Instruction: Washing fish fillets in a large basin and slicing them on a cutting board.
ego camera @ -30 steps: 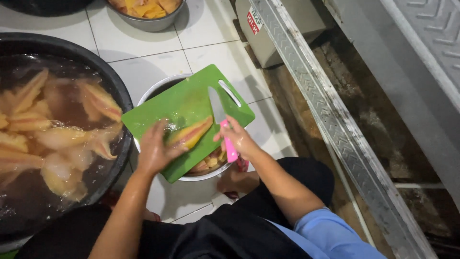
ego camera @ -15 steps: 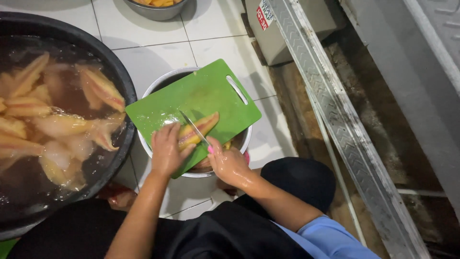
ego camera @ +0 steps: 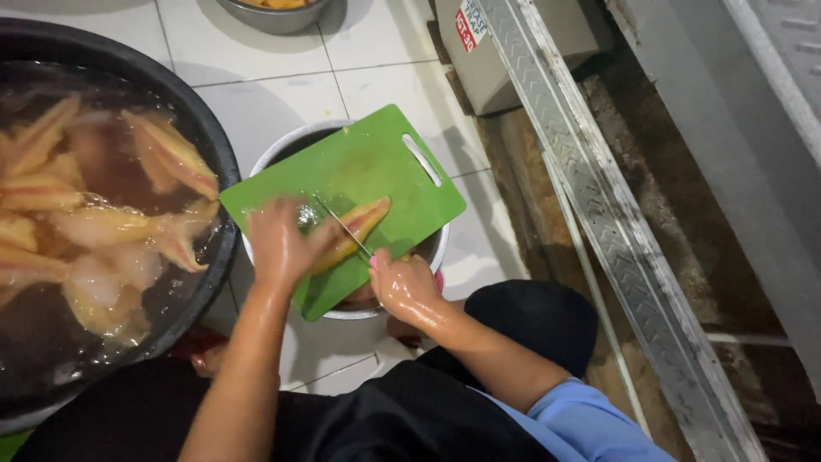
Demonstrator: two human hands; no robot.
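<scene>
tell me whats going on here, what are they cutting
A person crouched on a tiled floor is cutting a yellowish fish piece on a green cutting board laid across a metal bowl. The left hand presses the piece down while the right hand grips a pink-handled knife, its blade lying across the piece. Beside them, a large black tub holds many similar pieces in water with ice. A second metal bowl sits at the top edge.

A large black tub (ego camera: 224, 162) at nine o'clock holds murky water and pale orange fish pieces (ego camera: 171, 154). A steel bowl (ego camera: 274, 15) sits at twelve o'clock on the white tiled floor (ego camera: 248, 60). A grey metal rail (ego camera: 616, 214) runs diagonally toward four o'clock.
</scene>
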